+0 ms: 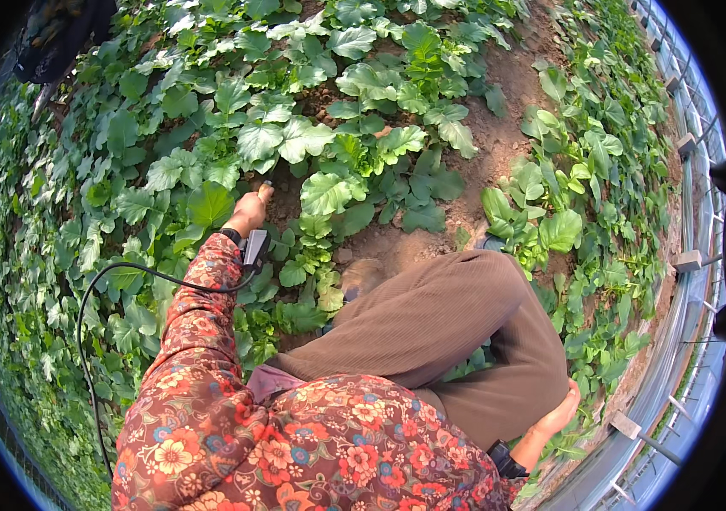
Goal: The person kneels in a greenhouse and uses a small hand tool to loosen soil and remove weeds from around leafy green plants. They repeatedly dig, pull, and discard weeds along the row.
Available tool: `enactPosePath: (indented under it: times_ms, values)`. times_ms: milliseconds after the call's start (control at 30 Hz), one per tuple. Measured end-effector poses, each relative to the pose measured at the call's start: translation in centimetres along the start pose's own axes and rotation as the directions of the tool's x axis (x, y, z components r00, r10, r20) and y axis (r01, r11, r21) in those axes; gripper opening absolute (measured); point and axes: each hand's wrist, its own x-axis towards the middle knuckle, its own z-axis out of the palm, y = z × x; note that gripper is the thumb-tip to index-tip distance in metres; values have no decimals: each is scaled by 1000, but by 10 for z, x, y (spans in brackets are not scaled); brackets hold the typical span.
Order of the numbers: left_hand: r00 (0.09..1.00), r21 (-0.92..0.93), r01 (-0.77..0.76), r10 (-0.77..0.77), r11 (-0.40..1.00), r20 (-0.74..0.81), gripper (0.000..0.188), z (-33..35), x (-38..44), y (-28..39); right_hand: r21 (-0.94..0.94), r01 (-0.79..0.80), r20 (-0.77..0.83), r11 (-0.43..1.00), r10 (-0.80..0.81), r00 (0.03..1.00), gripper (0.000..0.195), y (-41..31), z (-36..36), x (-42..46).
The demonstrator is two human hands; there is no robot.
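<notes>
My left hand reaches down among broad green leaves of a leafy crop, its fingers partly hidden from this angle. Whether it holds anything I cannot tell. A black band with a grey device is on that wrist, and a black cable runs from it. Low at the right, my right hand rests against the side of my bent knee in brown corduroy trousers; its fingertips are partly out of sight. A black band circles that wrist too. Lobed leaves grow just right of my left hand.
A strip of bare brown soil runs between the leafy beds. My shoe stands on soil beside plants. Along the right lie clear plastic sheeting, metal rods and small blocks. A dark shape is at the top left.
</notes>
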Motion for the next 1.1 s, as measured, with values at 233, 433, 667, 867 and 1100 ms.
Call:
enactPosePath:
  times_ms: [233,433,667,867,1100]
  values:
    - [990,-228,142,-133,963,54,60,-10,-39,-13,29,-65,14,997,64,998,32,-9,3,0]
    - [921,289,-136,229,947,-315,43,-11,-13,53,107,-151,96,983,141,985,33,-12,3,9]
    - [888,258,-264,339,929,-311,28,-11,-59,79,-225,84,25,971,-81,996,35,-8,0,8]
    - [942,4,-323,322,946,-90,35,-38,-127,38,11,-50,68,999,49,996,37,-7,0,10]
    - [957,-705,175,51,687,286,23,-58,-161,55,19,-4,84,1000,2,996,36,10,-4,13]
